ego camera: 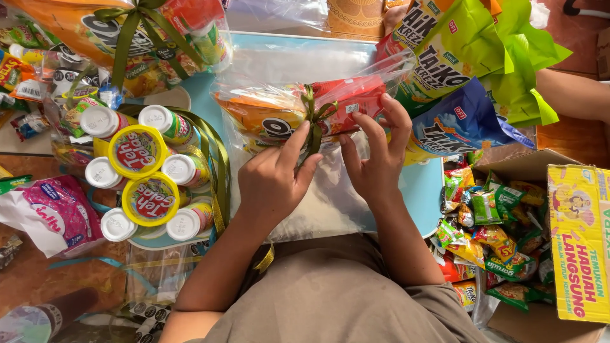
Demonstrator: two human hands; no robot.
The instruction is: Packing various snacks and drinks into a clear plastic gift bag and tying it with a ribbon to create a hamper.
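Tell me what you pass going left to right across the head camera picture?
Pink plastic snack bag → yellow-lidded cups with white-capped bottles → left hand → olive-green ribbon on the clear snack bundle → right hand → blue snack bag → yellow cardboard box.

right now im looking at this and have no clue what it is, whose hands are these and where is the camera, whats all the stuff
There is no machine here. The one picture comes from a camera worn on a person's head, looking down at their own lap and hands. The left hand and right hand rest on a clear plastic bag of snack packets, fingers at the olive green ribbon tied round its middle. It lies on a light blue table. To the left stand small bottles with white caps and yellow-lidded cups; to the right, a cardboard box of small sachets. Another person's arm shows at the upper right.
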